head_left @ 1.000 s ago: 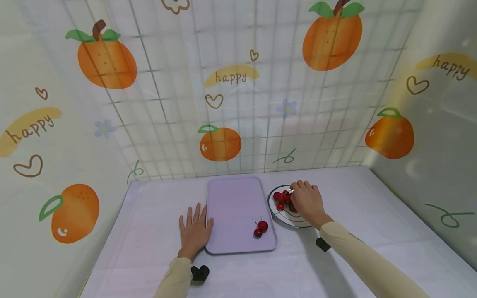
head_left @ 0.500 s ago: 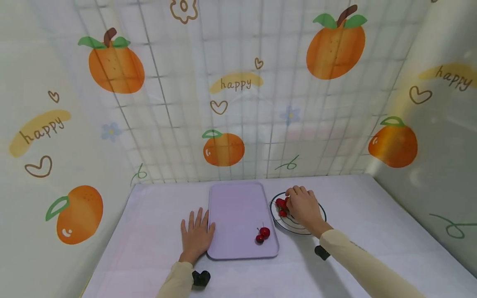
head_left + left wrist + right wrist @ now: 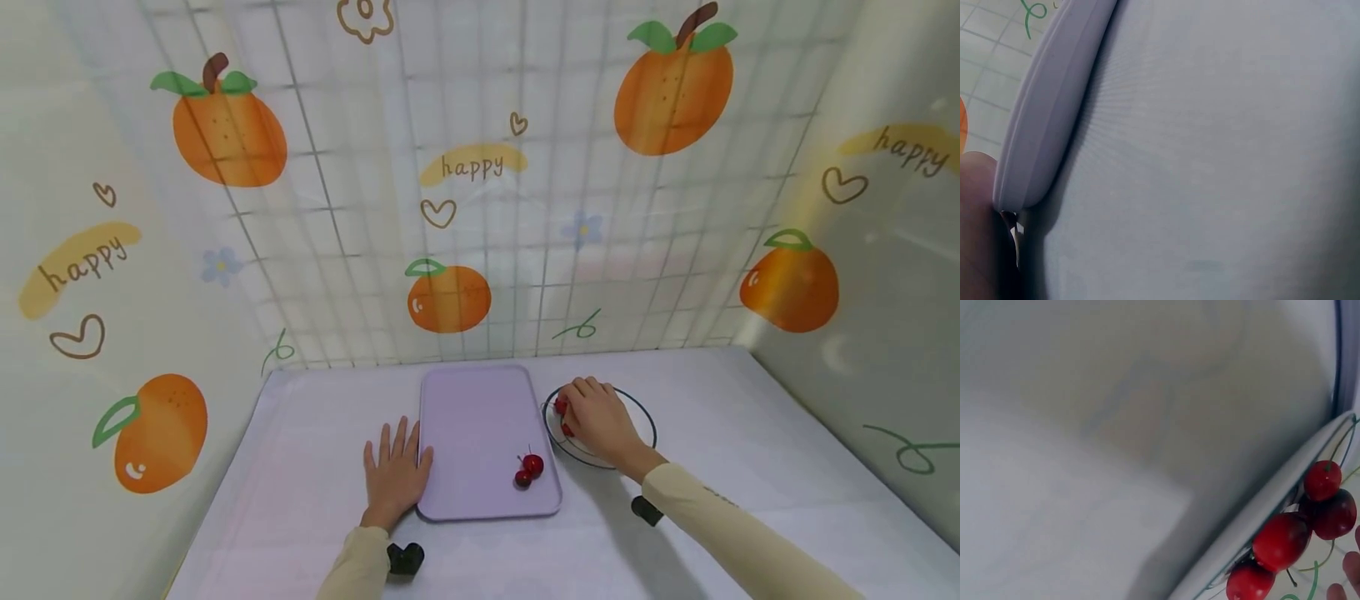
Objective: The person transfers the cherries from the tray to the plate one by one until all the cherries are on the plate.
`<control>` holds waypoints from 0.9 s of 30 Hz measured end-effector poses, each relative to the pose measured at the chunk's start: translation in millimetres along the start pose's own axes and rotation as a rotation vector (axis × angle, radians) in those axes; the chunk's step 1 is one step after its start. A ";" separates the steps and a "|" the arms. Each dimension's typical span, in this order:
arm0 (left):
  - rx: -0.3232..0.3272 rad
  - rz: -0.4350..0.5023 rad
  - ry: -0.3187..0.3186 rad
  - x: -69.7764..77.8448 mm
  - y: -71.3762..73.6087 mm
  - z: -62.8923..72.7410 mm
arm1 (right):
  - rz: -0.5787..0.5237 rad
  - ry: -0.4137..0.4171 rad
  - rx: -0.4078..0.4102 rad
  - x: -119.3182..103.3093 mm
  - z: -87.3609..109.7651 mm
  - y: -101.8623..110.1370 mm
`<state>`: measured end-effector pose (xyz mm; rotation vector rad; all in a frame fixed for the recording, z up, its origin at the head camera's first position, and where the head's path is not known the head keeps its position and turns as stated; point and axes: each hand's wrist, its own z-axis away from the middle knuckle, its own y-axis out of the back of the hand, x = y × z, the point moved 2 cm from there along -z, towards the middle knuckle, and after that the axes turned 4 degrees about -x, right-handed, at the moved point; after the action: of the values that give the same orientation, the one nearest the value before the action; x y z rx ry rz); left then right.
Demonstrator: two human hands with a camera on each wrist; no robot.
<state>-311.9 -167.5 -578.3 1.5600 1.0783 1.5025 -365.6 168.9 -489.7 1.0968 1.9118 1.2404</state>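
Observation:
My left hand (image 3: 396, 477) lies spread on the table, its thumb against the left edge of a lilac tray (image 3: 472, 433). In the left wrist view the tray's side wall (image 3: 1054, 112) rises beside a finger. On the tray lie a bright red cherry (image 3: 533, 465) and a darker cherry (image 3: 522, 479). My right hand (image 3: 603, 423) reaches over a white, dark-rimmed plate (image 3: 647, 417), covering most of its cherries. In the right wrist view, several stemmed cherries (image 3: 1282, 541) cluster at the plate's edge, near the fingertips (image 3: 1352, 569). Whether the fingers pinch one is hidden.
A white cloth covers the table (image 3: 300, 467). Behind stands a grid wall (image 3: 465, 217) covered by a sheet printed with oranges; similar sheets close both sides. A black wrist camera (image 3: 406, 559) sits at the left cuff, another black wrist camera (image 3: 647, 510) at the right.
My right hand has shifted left over the plate and now covers more of the cherries. The left hand and the cherries on the tray stay put. The head view has tilted slightly.

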 end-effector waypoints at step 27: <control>-0.026 0.023 0.007 7.5 8.7 5.2 | -0.248 0.301 -0.150 -28.0 20.7 2.8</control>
<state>-306.1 -163.9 -567.7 1.5548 1.0440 1.5330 -334.4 153.8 -493.7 0.6009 2.0586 1.4401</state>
